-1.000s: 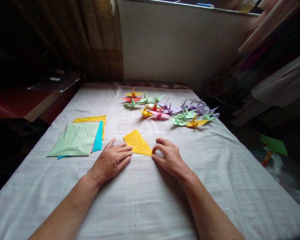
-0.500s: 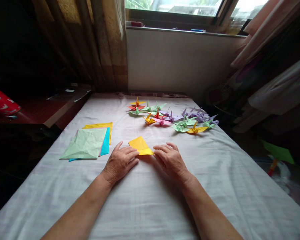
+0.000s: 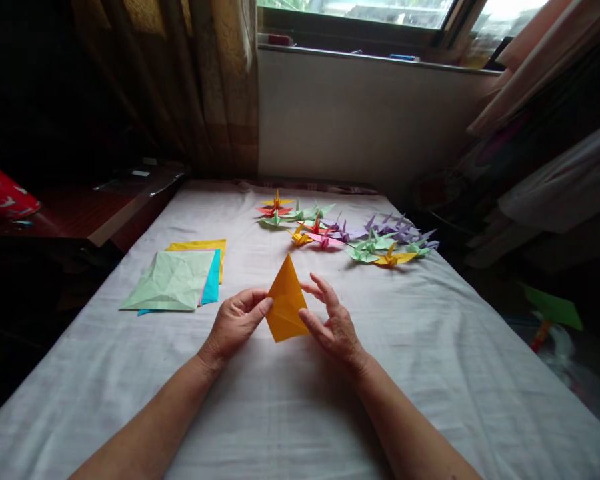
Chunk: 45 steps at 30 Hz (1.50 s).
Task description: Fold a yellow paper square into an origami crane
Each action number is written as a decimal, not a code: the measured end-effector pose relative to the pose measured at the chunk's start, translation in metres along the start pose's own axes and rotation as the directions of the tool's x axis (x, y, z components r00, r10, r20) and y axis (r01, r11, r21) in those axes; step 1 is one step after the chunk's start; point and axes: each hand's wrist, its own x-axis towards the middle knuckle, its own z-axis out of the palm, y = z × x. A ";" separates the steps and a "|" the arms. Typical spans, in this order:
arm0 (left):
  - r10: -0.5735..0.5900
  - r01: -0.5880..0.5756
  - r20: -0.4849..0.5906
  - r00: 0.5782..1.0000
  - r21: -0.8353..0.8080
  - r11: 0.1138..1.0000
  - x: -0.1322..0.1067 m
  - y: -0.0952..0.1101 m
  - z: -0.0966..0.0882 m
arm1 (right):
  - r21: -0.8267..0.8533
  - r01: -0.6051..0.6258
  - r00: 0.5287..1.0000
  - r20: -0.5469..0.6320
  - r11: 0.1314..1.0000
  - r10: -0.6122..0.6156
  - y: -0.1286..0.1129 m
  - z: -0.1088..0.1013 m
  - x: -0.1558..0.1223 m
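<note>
A folded yellow origami paper [image 3: 287,303] is raised off the cloth, one pointed corner up and its flat face toward me. My left hand [image 3: 237,323] pinches its left edge between thumb and fingers. On the other side, my right hand [image 3: 333,320] has its thumb on the paper's right edge and its fingers partly behind, with the upper ones spread. Beyond the paper lies a group of folded paper cranes in several colours, among them a yellow crane [image 3: 394,257], a pink crane [image 3: 325,241] and a green crane [image 3: 364,253].
A stack of paper sheets, pale green [image 3: 173,280] on top with blue and yellow below, rests to the left on the white cloth [image 3: 260,413]. A brown side table [image 3: 95,220] with a red patterned object [image 3: 5,190] stands at far left. Clothes [image 3: 560,173] hang at right.
The yellow paper has been lifted off the cloth and turned upright, point up. Both hands have shifted from pressing along its near edge to holding it at its sides.
</note>
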 end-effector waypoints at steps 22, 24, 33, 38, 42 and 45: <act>0.141 -0.540 0.548 0.824 0.686 0.488 -0.005 -0.015 -0.007 | -0.140 -0.280 0.943 0.144 0.950 0.299 0.014 0.002 0.006; 0.119 -0.533 0.551 0.826 0.694 0.484 -0.006 -0.013 -0.008 | -0.079 -0.302 0.925 0.216 0.950 0.312 0.010 -0.011 0.005; 0.100 -0.464 0.473 0.875 0.764 0.448 -0.008 -0.012 -0.006 | -0.089 -0.054 0.767 0.634 0.995 0.099 -0.010 -0.049 0.002; 0.112 -0.406 0.399 0.910 0.802 0.438 -0.008 -0.015 -0.002 | -0.423 0.179 0.835 0.542 0.888 0.090 -0.009 -0.034 0.000; 0.120 -0.359 0.342 0.932 0.827 0.433 -0.008 -0.016 -0.001 | -0.518 0.283 0.843 0.536 0.807 0.048 -0.007 -0.029 0.002; 0.110 -0.357 0.344 0.932 0.829 0.430 -0.008 -0.017 -0.002 | -0.512 0.316 0.844 0.536 0.799 0.010 -0.002 -0.028 0.002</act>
